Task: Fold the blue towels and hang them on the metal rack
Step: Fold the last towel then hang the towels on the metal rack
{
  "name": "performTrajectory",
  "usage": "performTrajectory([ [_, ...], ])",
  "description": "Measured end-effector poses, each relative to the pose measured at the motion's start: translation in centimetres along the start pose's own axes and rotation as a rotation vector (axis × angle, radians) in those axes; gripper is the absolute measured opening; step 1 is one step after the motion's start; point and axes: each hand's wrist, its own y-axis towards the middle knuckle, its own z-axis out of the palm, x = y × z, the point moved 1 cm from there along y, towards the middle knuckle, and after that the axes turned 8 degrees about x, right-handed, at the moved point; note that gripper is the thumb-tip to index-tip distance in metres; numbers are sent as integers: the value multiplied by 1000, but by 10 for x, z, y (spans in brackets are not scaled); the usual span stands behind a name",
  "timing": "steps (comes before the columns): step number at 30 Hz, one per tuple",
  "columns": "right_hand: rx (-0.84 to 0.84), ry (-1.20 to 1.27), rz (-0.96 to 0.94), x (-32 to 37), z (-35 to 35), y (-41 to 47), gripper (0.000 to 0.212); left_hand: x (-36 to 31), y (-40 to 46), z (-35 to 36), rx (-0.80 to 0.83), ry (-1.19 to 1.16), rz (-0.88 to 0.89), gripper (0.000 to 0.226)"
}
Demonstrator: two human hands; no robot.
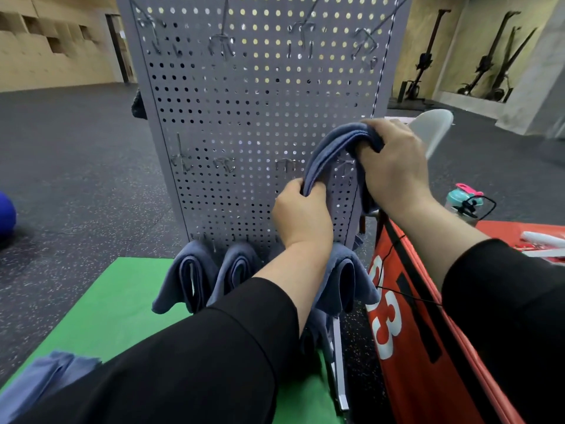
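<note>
A grey perforated metal rack [244, 117] stands upright before me, with wire hooks in rows. A folded blue towel [333, 145] arches over a hook on the middle row at the right. My right hand [394, 160] grips its upper fold, and my left hand [301, 212] pinches its lower end. Three folded blue towels hang on the bottom row: one at the left [186, 276], one beside it [235, 270], one at the right [348, 276] partly behind my left forearm. Another blue towel [46, 377] lies on the green mat at lower left.
A green mat [116, 301] covers the dark rubber floor in front of the rack. An orange-red bag [406, 316] with white numbers stands close on the right, a black cable across it. A teal bottle [461, 203] and a white chair [431, 130] are behind it. A blue ball [6, 215] sits far left.
</note>
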Motion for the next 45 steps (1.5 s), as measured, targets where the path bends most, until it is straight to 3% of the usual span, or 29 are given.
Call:
performTrajectory([
  [4,37,9,44,-17,14,-8,31,5,15,7,17,11,-81,44],
  [7,103,11,65,-25,29,-26,35,11,14,7,132,157,-44,40],
  [14,108,192,162,-11,50,-74,72,31,7,-19,296,225,3,5],
  [15,92,200,157,-6,53,-82,74,33,4,-25,340,239,-2,10],
  [18,-23,147,-17,14,56,-102,69,45,-1,-45,460,337,-31,39],
  [21,-40,222,-277,45,63,-119,51,55,-9,-77,402,375,-5,48],
  [25,131,379,-307,95,102,-144,37,66,-21,-155,249,493,29,24],
  [31,516,467,-208,190,222,-206,34,118,-31,-346,98,842,-154,28],
  [36,940,344,-242,268,345,-261,41,170,-60,-497,96,1037,-433,27],
  [39,1100,277,-245,301,407,-293,47,200,-78,-563,95,1095,-561,22],
  [45,1377,135,-283,322,491,-358,55,279,-99,-637,188,1149,-796,30],
])
